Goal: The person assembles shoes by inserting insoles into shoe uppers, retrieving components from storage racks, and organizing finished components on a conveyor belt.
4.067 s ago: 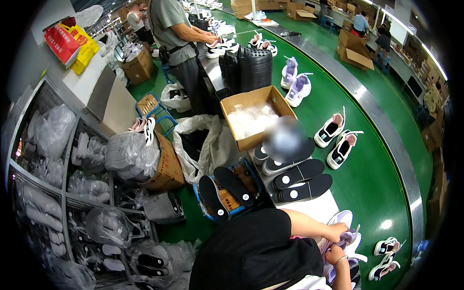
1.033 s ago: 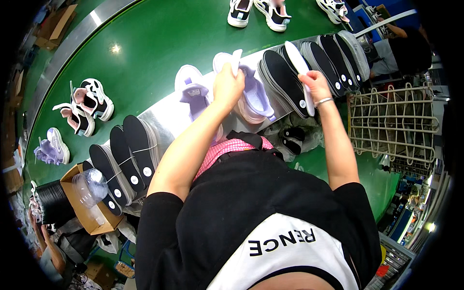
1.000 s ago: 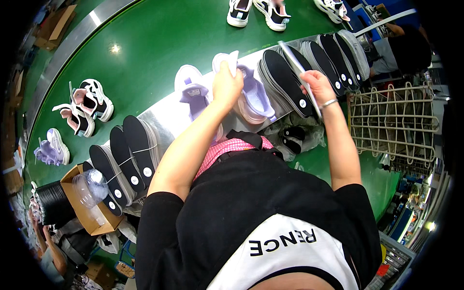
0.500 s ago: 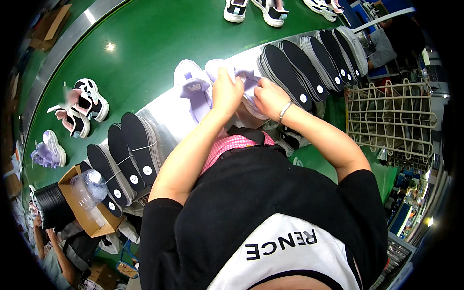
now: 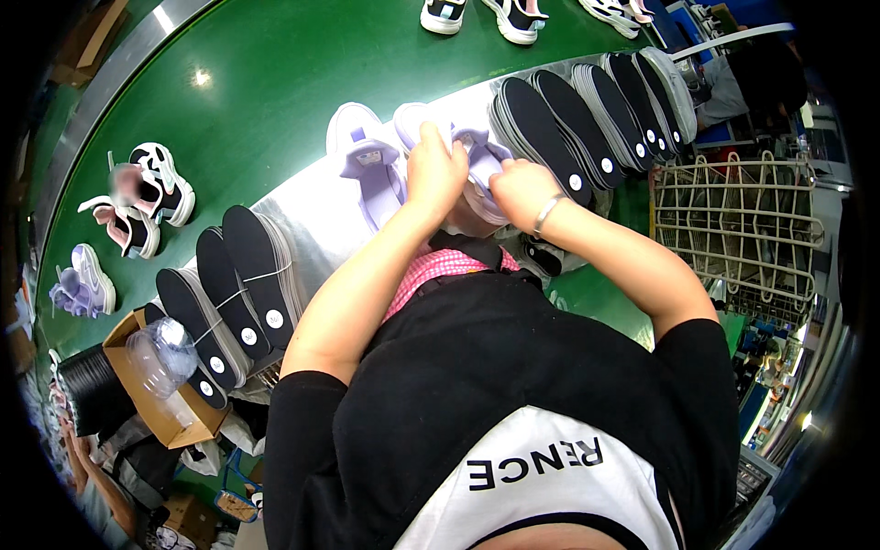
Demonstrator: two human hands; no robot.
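A lavender shoe [image 5: 478,203] with an open collar sits on the pale metal ledge in front of me. My left hand [image 5: 436,176] is closed on its left side, the thumb up by the collar. On the same shoe's right side my right hand [image 5: 526,196] is curled at the collar rim; its fingertips are partly hidden. A bracelet circles the right wrist. Left of my hands stands the matching lavender shoe [image 5: 383,196], untouched, with its opening facing me and a light label inside the tongue.
Stacked black insoles [image 5: 528,115] line the ledge at right; tied insole bundles [image 5: 266,266] lie at left, beside a cardboard box [image 5: 137,374] holding clear plastic. Black-and-white shoes [image 5: 147,202] and another lavender shoe [image 5: 84,282] sit on the green surface [image 5: 266,82]. A wire rack [image 5: 733,229] stands right.
My right hand has shifted slightly right and down along the shoe's collar. My left hand keeps its grip. The whole view has moved a little.
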